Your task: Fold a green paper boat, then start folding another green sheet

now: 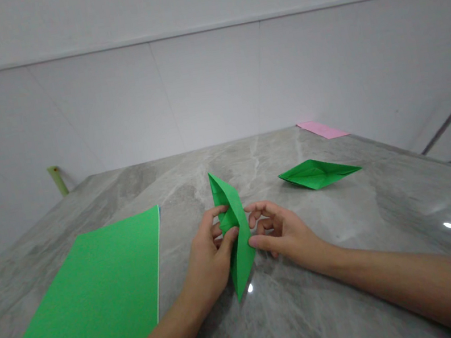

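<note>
A green folded paper boat [242, 235] stands between my hands, its long axis pointing away from me and its hollow side facing left. My left hand [212, 250] is closed on it, thumb and fingers inside the hollow and on its left wall. At the boat's right side is my right hand [281, 231], its fingers bent and apart. The right thumb tip and forefinger come up to the outer wall, and the thumb seems to touch it; nothing is gripped there. A second green folded paper boat [317, 174] lies further back on the right, pointed at both ends.
A stack of green paper sheets [95, 294] covers the left front of the grey marble-look table [219, 337]. Pink paper [323, 129] lies at the back right edge by the white wall [211, 85]. A pale green tube [57, 181] stands beyond the back left edge.
</note>
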The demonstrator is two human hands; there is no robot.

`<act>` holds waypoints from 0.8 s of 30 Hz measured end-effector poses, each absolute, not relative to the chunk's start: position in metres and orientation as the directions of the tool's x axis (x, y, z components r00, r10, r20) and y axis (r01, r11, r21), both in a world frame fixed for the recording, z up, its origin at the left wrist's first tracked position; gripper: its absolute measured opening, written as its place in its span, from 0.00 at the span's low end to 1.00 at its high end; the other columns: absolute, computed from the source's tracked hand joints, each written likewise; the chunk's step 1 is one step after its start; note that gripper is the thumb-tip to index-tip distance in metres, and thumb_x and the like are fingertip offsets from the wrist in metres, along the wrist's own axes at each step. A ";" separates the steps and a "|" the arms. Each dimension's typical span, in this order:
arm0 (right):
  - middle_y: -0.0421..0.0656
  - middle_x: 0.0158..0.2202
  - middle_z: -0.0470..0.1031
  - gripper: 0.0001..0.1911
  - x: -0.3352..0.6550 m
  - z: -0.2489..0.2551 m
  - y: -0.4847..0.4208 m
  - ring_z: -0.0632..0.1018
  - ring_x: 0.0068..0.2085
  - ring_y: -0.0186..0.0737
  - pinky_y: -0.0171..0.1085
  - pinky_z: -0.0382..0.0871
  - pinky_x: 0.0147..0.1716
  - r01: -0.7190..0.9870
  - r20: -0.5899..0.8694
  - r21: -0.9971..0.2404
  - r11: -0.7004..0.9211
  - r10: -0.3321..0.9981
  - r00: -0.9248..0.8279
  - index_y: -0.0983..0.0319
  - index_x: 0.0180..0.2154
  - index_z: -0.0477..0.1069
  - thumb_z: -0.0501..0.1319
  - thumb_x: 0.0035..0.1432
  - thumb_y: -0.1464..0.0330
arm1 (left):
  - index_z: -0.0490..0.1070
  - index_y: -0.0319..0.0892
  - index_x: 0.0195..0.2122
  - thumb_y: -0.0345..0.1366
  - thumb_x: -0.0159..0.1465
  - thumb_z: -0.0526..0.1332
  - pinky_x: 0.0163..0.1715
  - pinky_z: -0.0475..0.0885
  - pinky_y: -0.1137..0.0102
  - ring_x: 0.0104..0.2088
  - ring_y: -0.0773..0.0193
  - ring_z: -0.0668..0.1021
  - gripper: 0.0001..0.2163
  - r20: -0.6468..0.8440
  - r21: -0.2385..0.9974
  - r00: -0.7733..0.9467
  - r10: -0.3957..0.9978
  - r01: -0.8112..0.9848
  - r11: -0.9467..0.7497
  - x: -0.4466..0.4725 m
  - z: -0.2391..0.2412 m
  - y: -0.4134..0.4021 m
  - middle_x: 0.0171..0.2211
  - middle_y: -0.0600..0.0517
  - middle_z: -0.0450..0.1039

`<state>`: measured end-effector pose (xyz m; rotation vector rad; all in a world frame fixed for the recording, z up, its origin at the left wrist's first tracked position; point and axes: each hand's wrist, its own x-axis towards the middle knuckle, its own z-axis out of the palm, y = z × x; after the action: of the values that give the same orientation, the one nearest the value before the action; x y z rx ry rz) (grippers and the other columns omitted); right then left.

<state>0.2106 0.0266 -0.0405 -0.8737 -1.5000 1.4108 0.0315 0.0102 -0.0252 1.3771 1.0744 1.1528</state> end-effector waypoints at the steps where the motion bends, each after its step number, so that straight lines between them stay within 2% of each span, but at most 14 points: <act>1: 0.38 0.39 0.68 0.27 0.211 -0.040 0.026 0.70 0.25 0.25 0.27 0.66 0.18 -0.072 0.125 -0.992 0.105 0.920 -0.372 0.57 0.51 0.64 0.71 0.50 0.67 | 0.62 0.45 0.52 0.38 0.64 0.61 0.23 0.73 0.75 0.25 0.67 0.78 0.16 0.096 0.995 0.149 0.984 0.021 -0.101 0.032 -0.025 0.010 0.36 0.51 0.79; 6: 0.37 0.36 0.69 0.20 0.211 -0.036 0.025 0.68 0.23 0.23 0.26 0.64 0.18 -0.059 0.120 -0.993 0.105 0.909 -0.399 0.60 0.45 0.66 0.70 0.51 0.66 | 0.62 0.44 0.48 0.39 0.63 0.63 0.20 0.71 0.76 0.22 0.68 0.76 0.15 0.067 0.998 0.132 0.989 0.005 -0.069 0.032 -0.025 0.010 0.33 0.52 0.79; 11: 0.38 0.38 0.68 0.25 0.211 -0.040 0.027 0.70 0.26 0.27 0.25 0.65 0.16 -0.077 0.130 -0.991 0.109 0.918 -0.374 0.58 0.48 0.65 0.71 0.50 0.65 | 0.60 0.45 0.46 0.42 0.61 0.64 0.19 0.69 0.76 0.21 0.68 0.76 0.16 0.038 0.999 0.133 0.990 -0.036 -0.033 0.033 -0.023 0.009 0.30 0.55 0.77; 15: 0.39 0.38 0.69 0.24 0.211 -0.041 0.029 0.71 0.26 0.28 0.26 0.66 0.15 -0.084 0.116 -0.992 0.091 0.922 -0.370 0.58 0.48 0.65 0.71 0.51 0.64 | 0.59 0.46 0.44 0.44 0.60 0.64 0.18 0.68 0.76 0.21 0.68 0.74 0.17 0.022 0.999 0.143 0.989 -0.032 -0.017 0.033 -0.023 0.010 0.28 0.57 0.75; 20: 0.40 0.36 0.71 0.25 0.210 -0.036 0.029 0.73 0.26 0.30 0.26 0.66 0.16 -0.099 0.123 -0.991 0.091 0.909 -0.397 0.61 0.50 0.67 0.70 0.51 0.65 | 0.64 0.45 0.35 0.45 0.60 0.64 0.20 0.66 0.75 0.22 0.67 0.72 0.11 0.063 0.992 0.145 0.987 0.097 -0.078 0.031 -0.028 0.011 0.25 0.57 0.71; 24: 0.39 0.33 0.73 0.24 0.211 -0.036 0.029 0.69 0.22 0.26 0.26 0.64 0.15 -0.129 0.139 -0.987 0.096 0.913 -0.383 0.61 0.48 0.68 0.70 0.50 0.66 | 0.69 0.44 0.29 0.46 0.64 0.60 0.23 0.66 0.73 0.24 0.64 0.71 0.12 0.115 0.966 0.197 0.974 0.204 -0.156 0.031 -0.027 0.011 0.25 0.54 0.70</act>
<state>0.2105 0.0293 -0.0360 -0.8215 -1.4644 1.4483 0.0312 0.0108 -0.0270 1.5550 1.1573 1.0554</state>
